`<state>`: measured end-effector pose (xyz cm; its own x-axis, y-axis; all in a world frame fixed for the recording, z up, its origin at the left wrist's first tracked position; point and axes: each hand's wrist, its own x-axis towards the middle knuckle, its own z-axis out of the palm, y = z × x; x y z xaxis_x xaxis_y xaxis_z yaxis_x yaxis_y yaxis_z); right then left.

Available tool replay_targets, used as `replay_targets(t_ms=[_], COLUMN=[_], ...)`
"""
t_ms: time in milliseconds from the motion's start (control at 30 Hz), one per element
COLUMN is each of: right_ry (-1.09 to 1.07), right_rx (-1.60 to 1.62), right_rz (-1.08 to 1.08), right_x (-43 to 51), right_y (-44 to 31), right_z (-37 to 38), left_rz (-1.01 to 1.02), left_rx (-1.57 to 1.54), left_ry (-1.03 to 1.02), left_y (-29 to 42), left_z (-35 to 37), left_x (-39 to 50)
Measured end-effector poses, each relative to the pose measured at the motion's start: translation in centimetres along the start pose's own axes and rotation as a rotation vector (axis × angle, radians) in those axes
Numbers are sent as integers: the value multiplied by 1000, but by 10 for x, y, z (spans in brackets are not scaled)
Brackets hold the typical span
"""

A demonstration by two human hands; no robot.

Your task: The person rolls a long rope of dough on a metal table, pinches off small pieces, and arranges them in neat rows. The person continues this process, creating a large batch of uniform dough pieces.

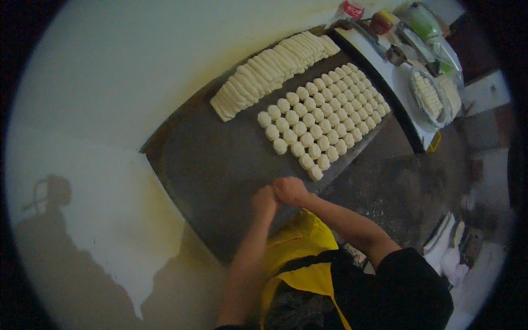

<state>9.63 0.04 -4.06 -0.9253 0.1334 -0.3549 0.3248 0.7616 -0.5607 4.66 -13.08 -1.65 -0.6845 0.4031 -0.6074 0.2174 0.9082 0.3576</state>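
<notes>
My left hand (264, 199) and my right hand (291, 191) meet above the near edge of a dark worktop (206, 165). Both have curled fingers and touch each other; whether something lies inside them is hidden. Just beyond my right hand stand rows of round dough pieces (316, 132), set close together in a slanted block. The nearest dough ball (315, 172) sits close to the worktop's right edge. Along the back, by the wall, runs a long row of overlapping flat dough strips (268, 74).
A white side table (408, 103) at the right bears a bowl of pale dough pieces (427, 95), a metal cup (396, 54), a bottle with a red label (350, 10) and several bags. A pale wall (103, 103) bounds the worktop's left side. White sacks (447, 247) lie low at the right.
</notes>
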Motion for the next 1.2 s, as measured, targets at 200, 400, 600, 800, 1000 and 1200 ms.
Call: replay_targets(t_ms=[200, 400, 600, 800, 1000, 1200], right_ry=[-75, 245, 341, 643, 743, 263], right_rx=[73, 667, 262, 415, 422, 629], right_rz=[-11, -349, 51, 117, 226, 224], right_x=[-11, -44, -49, 3, 18, -7], right_y=[-48, -103, -1, 17, 5, -19], right_z=[-46, -60, -19, -2, -10, 20], left_rz=[15, -63, 234, 251, 253, 381], left_rx=[-64, 51, 7, 73, -38, -132], left_ry=[-56, -25, 201, 461, 372, 162], left_y=[-10, -12, -39, -74, -103, -82], left_z=[-18, -46, -38, -10, 0, 6], left_x=[10, 12, -3, -19, -13, -20])
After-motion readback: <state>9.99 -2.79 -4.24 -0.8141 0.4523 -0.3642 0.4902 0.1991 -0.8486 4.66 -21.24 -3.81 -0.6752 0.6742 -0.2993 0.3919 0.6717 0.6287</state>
